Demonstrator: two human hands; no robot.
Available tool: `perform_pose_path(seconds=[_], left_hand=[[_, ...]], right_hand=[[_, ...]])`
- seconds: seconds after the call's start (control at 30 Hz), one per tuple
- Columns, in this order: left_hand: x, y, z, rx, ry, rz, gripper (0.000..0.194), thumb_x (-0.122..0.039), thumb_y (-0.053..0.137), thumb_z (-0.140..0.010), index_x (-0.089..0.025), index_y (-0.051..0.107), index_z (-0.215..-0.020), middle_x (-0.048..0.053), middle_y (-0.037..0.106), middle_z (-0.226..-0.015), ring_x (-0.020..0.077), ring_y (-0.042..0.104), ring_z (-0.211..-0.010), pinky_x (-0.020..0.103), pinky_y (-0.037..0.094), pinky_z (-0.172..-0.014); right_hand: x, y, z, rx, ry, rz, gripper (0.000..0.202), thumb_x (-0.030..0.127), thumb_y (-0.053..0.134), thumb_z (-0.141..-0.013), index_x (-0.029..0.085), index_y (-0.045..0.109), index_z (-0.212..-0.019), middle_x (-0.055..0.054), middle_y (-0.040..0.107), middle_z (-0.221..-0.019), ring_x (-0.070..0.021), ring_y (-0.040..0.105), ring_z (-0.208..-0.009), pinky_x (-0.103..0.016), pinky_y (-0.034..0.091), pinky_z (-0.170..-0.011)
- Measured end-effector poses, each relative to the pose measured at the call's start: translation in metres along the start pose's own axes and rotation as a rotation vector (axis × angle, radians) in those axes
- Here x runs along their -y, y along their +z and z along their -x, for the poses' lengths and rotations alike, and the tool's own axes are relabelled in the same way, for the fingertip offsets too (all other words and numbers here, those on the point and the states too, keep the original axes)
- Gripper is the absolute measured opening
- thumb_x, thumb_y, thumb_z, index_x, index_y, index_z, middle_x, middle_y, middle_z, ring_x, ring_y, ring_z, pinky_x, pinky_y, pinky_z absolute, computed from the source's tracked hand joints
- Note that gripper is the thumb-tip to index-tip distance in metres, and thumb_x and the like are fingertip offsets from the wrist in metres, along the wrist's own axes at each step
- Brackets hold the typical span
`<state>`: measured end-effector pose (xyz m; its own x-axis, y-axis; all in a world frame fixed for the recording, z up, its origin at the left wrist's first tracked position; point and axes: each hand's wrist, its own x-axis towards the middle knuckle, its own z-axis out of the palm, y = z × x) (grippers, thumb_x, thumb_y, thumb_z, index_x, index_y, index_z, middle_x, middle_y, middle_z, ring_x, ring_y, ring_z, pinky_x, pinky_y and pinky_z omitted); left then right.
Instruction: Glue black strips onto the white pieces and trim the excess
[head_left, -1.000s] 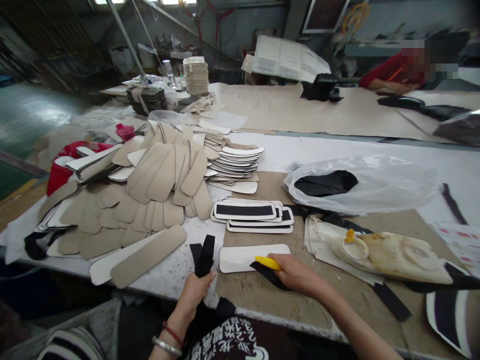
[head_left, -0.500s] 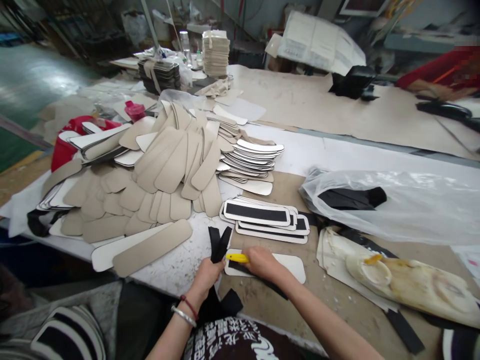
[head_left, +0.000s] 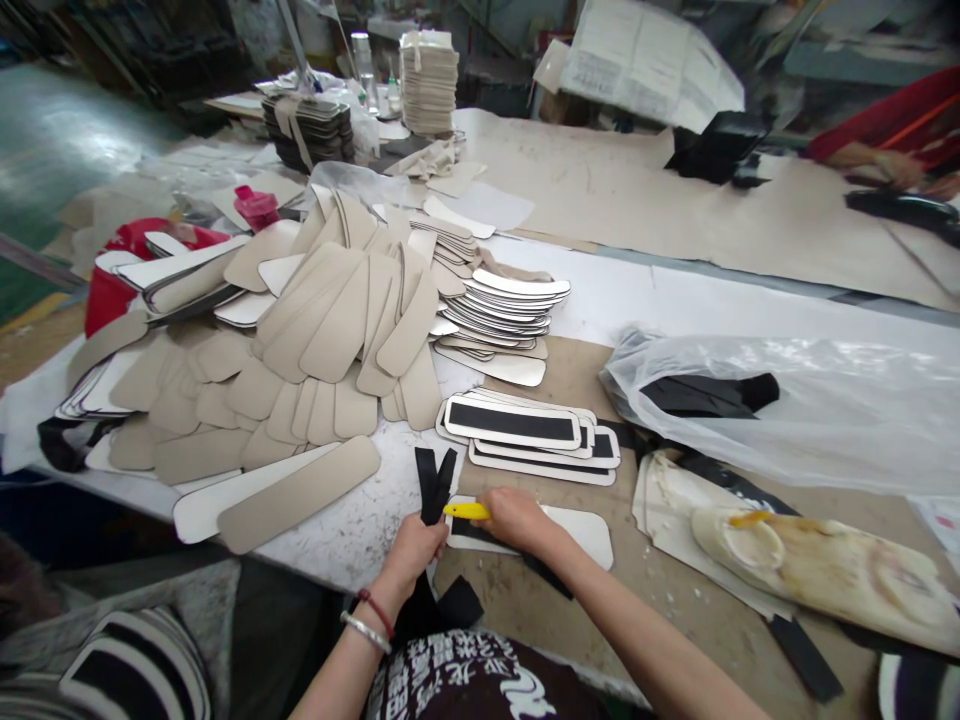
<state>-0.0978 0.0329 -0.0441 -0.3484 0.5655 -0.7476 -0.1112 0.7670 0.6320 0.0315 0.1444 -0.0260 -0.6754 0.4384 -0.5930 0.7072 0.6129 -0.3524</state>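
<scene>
My left hand point(head_left: 415, 550) is closed around black strips point(head_left: 433, 482), whose ends stick up above the fingers. In my right hand point(head_left: 514, 518) is a yellow-handled tool point(head_left: 465, 510); its other end is hidden by the fingers. That hand rests over a white rounded panel point(head_left: 585, 535) with a black strip along it, and a strip end comes out below the hand. Just beyond lies a small pile of white panels with black strips point(head_left: 517, 420). More black material point(head_left: 459, 602) hangs near my lap.
A large heap of beige panels point(head_left: 341, 310) covers the left of the table, with stacked panels point(head_left: 517, 310) beside it. To the right lie a clear plastic bag point(head_left: 825, 400) and a glue-crusted pot point(head_left: 739, 545). Across the table, a person's red sleeve point(head_left: 892, 120) shows.
The view has shifted slightly. The yellow-handled tool has moved a little left, towards my left hand, and both hands keep their hold.
</scene>
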Motion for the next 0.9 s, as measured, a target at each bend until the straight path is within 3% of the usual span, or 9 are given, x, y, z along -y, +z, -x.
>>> perform_pose_path(seconds=[0.4,0.53,0.67,0.77,0.9], left_hand=[[-0.002,0.003,0.002,-0.024,0.013,-0.001,0.01,-0.02,0.052,-0.063,-0.016,0.051,-0.054,-0.004,0.047,-0.041,0.0096,0.041,-0.037,0.022,0.028,-0.04],[0.0,0.006,-0.002,-0.085,0.002,-0.06,0.017,-0.029,0.058,-0.066,-0.014,0.057,-0.057,-0.003,0.046,-0.039,0.0109,0.042,-0.038,0.023,0.029,-0.041],[0.002,0.009,-0.01,-0.149,-0.017,-0.132,0.014,-0.026,0.063,-0.065,-0.013,0.062,-0.063,0.001,0.052,-0.041,0.0154,0.052,-0.047,0.024,0.032,-0.045],[0.002,0.009,-0.013,-0.163,-0.012,-0.171,0.013,-0.025,0.064,-0.064,-0.012,0.065,-0.066,0.003,0.056,-0.045,0.018,0.057,-0.054,0.024,0.034,-0.047],[0.001,0.008,-0.013,-0.164,0.011,-0.205,0.014,-0.025,0.064,-0.065,-0.011,0.065,-0.068,0.004,0.057,-0.047,0.0183,0.058,-0.056,0.024,0.036,-0.048]], right_hand=[[0.004,-0.001,-0.003,0.007,-0.004,0.028,0.03,0.04,0.049,-0.077,0.023,0.065,-0.096,-0.008,0.068,-0.092,-0.0256,0.062,-0.087,-0.031,0.045,-0.07],[0.006,0.0,-0.004,0.001,0.006,0.037,0.028,0.039,0.05,-0.077,0.023,0.066,-0.095,-0.007,0.068,-0.092,-0.0251,0.061,-0.087,-0.03,0.045,-0.07],[0.007,0.0,-0.002,-0.008,0.029,0.038,0.03,0.042,0.052,-0.075,0.021,0.066,-0.093,-0.009,0.068,-0.091,-0.026,0.061,-0.087,-0.03,0.044,-0.07],[0.0,-0.002,0.012,-0.016,0.066,0.039,0.029,0.039,0.056,-0.072,0.019,0.066,-0.09,-0.012,0.067,-0.089,-0.027,0.061,-0.085,-0.031,0.043,-0.07],[-0.03,-0.006,0.05,-0.025,0.168,0.018,0.025,0.037,0.055,-0.073,0.02,0.065,-0.089,-0.011,0.067,-0.087,-0.0257,0.061,-0.082,-0.03,0.041,-0.066]])
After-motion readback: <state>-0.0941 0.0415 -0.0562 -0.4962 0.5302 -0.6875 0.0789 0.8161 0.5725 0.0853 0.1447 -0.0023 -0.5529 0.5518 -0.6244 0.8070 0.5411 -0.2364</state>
